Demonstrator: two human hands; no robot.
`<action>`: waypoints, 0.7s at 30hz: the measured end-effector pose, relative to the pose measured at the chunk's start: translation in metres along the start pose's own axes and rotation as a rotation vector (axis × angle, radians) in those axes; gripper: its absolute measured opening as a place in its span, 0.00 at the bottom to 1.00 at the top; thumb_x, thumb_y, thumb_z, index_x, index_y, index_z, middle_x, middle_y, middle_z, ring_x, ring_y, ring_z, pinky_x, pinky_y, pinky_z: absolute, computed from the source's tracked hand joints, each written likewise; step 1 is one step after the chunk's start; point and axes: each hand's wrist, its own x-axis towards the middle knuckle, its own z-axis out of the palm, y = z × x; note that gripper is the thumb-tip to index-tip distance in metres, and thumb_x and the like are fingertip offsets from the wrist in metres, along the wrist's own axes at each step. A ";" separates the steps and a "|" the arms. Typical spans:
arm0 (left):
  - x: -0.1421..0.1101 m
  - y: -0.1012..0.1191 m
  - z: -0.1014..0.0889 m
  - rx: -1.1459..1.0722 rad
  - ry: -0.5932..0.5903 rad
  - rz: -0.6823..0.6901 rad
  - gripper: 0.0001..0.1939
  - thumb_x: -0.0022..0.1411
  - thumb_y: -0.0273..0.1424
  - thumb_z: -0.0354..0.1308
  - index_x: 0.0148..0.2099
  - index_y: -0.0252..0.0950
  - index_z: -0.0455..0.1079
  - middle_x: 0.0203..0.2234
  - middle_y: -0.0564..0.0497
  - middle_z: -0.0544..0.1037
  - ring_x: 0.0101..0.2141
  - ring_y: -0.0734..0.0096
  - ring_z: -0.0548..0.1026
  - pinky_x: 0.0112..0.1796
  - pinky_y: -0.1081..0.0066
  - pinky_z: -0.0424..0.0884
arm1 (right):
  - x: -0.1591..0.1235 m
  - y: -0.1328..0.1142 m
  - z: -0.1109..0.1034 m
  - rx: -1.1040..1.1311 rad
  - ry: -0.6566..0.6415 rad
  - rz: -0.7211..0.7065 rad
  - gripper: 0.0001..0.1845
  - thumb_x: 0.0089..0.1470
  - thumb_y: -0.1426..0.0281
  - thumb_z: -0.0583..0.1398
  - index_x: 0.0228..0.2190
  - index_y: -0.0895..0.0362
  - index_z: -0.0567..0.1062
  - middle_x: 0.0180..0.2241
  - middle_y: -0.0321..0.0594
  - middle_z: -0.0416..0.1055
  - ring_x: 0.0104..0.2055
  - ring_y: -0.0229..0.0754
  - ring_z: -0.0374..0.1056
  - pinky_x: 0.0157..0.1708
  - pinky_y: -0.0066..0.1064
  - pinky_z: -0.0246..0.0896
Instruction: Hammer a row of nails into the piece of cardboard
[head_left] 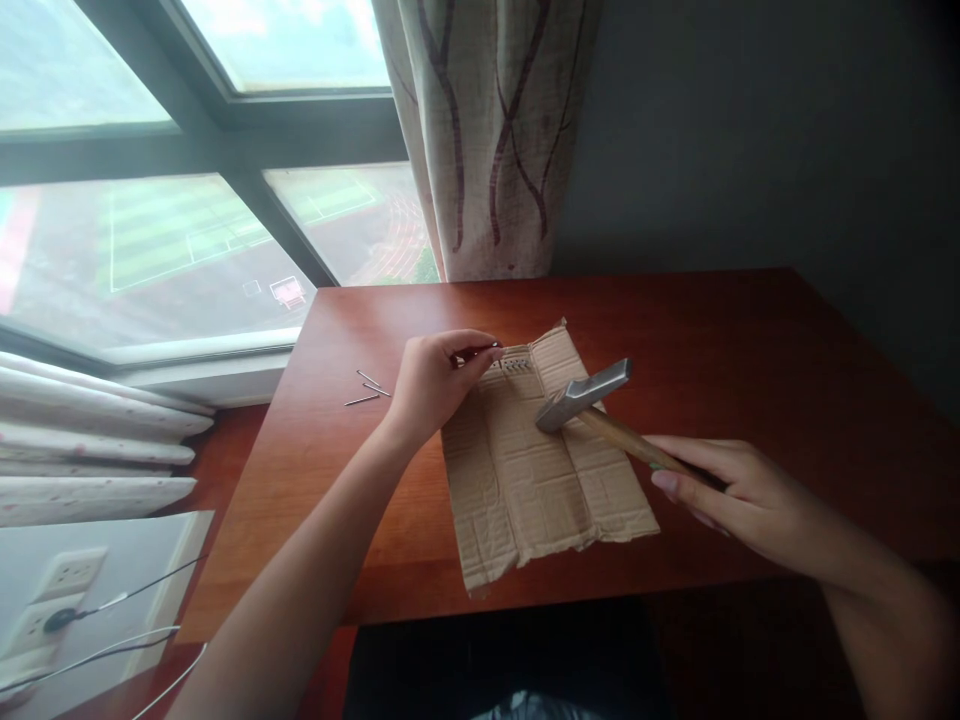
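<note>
Hammer (583, 395) handle in the closed right hand (739, 490), its metal head is over the cardboard (540, 480), nearly at the table's (720, 370) near edge. Fingertips shut, the left hand (439, 380) pinches a small dark item (496, 345); nails (367, 389) lie toward the left edge.

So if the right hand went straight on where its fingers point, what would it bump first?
Probably the cardboard, at its right edge, though the right hand might pass above it; height is hard to tell.
</note>
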 end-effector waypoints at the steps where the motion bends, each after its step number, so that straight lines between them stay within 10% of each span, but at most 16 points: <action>1: 0.000 0.000 0.000 0.000 -0.001 -0.003 0.08 0.62 0.35 0.66 0.36 0.36 0.84 0.26 0.51 0.84 0.24 0.73 0.73 0.26 0.73 0.68 | 0.000 0.000 0.000 -0.003 0.004 -0.002 0.26 0.66 0.54 0.60 0.59 0.52 0.79 0.19 0.33 0.66 0.19 0.38 0.60 0.18 0.28 0.57; 21: 0.001 -0.004 0.004 -0.009 -0.001 0.005 0.09 0.63 0.35 0.65 0.36 0.36 0.83 0.28 0.50 0.85 0.27 0.71 0.77 0.28 0.73 0.69 | 0.000 0.002 0.000 -0.006 0.017 0.011 0.25 0.66 0.54 0.61 0.58 0.51 0.80 0.19 0.33 0.65 0.19 0.37 0.59 0.17 0.27 0.56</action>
